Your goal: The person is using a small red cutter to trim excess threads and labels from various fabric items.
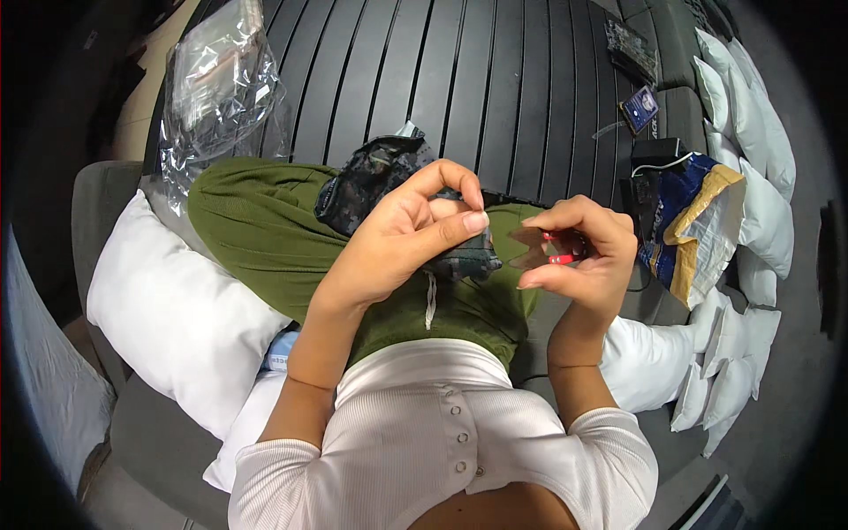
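Observation:
My right hand is closed around small thread snips with red parts, their two blades parted and pointing left. Facing it, my left hand pinches thumb against fingers, and what lies in the pinch is too small to make out. Dark patterned cloth is bunched on my lap, behind and under my left hand. One corner of that cloth shows just below the left fingertips, close to the snips' blades but apart from them.
A black slatted table spreads ahead, with clear plastic bags at its left. White cushions sit to my left, and several more are stacked at the far right. A blue and gold bag lies right, below a small blue packet.

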`<state>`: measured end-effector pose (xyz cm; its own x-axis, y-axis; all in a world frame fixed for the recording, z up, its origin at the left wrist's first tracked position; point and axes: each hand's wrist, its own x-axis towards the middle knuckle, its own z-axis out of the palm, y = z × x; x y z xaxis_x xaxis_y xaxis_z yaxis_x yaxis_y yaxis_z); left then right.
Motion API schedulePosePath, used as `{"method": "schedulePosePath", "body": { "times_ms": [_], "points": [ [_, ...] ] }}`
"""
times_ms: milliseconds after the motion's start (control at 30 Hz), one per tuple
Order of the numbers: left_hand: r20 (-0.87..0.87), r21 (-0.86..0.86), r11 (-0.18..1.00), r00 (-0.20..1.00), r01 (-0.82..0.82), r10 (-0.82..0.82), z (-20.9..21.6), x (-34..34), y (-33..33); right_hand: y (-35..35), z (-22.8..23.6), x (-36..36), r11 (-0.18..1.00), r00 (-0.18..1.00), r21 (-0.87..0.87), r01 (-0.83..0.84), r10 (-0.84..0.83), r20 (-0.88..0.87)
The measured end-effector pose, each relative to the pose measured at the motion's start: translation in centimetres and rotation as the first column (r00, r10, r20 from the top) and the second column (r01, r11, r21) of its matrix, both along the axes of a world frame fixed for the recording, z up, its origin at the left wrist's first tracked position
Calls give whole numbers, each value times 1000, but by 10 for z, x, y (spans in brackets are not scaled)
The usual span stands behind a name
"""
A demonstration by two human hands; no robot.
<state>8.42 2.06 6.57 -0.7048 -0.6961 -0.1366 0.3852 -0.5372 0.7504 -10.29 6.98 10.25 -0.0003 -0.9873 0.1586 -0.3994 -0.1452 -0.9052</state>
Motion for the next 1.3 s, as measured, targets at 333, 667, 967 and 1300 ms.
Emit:
{"method": "schedulePosePath", "body": {
  "times_ms": [333, 667, 967, 1300],
  "points": [
    [18, 33, 994, 994, -108, 108, 10, -4, 0, -3, -14, 5, 987, 889, 147, 60, -120, 442],
    [118, -55, 988, 981, -146, 152, 8, -3, 0, 1, -19, 15, 973, 951, 229, 20, -90, 296],
    [199, -374, 920, 959, -117, 203, 0, 3, -2, -3, -23, 19, 988, 843, -4, 157, -132, 522],
    [350, -160, 958, 921, 240, -172, 2, 20, -18, -9, -16, 5, 931, 883, 266, -250, 106, 458]
  ]
}}
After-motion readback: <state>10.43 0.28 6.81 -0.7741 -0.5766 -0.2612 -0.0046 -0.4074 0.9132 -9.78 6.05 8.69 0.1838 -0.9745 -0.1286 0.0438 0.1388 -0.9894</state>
